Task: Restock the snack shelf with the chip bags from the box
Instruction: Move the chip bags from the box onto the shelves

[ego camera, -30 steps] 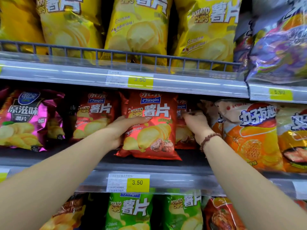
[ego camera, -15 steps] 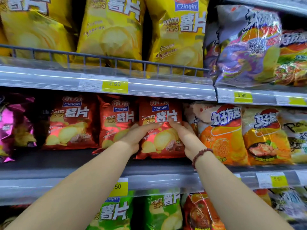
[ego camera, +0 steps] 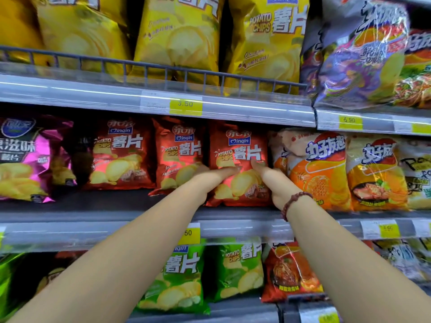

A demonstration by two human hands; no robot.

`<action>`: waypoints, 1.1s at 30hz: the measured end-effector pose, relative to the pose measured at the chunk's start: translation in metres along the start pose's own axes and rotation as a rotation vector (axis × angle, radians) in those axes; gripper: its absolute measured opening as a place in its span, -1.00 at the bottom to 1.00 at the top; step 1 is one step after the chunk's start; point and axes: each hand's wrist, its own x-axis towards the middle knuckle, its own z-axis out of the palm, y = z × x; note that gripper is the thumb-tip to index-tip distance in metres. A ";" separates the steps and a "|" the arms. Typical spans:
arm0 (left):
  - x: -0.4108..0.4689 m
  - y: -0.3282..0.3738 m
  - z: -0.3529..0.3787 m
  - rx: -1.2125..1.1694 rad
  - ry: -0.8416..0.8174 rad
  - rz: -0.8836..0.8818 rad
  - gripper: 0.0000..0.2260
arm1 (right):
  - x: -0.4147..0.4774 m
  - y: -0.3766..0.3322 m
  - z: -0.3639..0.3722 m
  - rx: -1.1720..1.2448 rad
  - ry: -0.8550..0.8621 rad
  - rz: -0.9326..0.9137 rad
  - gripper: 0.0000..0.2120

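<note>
Three red potato chip bags stand in a row on the middle shelf [ego camera: 98, 203]. Both my hands are on the rightmost red chip bag [ego camera: 238, 145], which stands upright beside the orange bags. My left hand [ego camera: 210, 179] lies across its lower front with the fingers stretched out. My right hand [ego camera: 271, 183], with a bead bracelet at the wrist, presses on its right edge. The middle red bag [ego camera: 179, 150] and the left red bag [ego camera: 121, 152] stand untouched. The box is out of view.
Yellow chip bags [ego camera: 182, 36] fill the top shelf behind a wire rail [ego camera: 149, 66]. Orange bags [ego camera: 319, 169] crowd the right, a pink bag [ego camera: 23, 159] the left. Green bags [ego camera: 179, 276] sit on the shelf below. A dark gap shows between the pink and red bags.
My left hand has left the middle red bag and joined my right hand on the rightmost red bag. My view has shifted to the right.
</note>
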 end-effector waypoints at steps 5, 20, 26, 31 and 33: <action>-0.023 -0.006 -0.011 -0.072 0.079 0.036 -0.36 | -0.036 -0.008 -0.003 -0.049 0.049 -0.017 -0.23; -0.158 -0.026 0.076 -0.108 0.062 0.112 -0.87 | -0.140 0.047 -0.128 -0.063 -0.189 -0.126 -0.74; -0.194 -0.121 0.139 -0.023 -0.017 -0.109 -0.91 | -0.158 0.149 -0.210 -0.054 -0.164 0.112 -0.87; -0.201 -0.202 0.170 0.031 -0.002 -0.246 -0.82 | -0.173 0.242 -0.247 -0.024 -0.116 0.318 -0.78; -0.202 -0.239 0.186 0.045 -0.032 -0.299 -0.90 | -0.181 0.283 -0.259 -0.036 -0.097 0.400 -0.85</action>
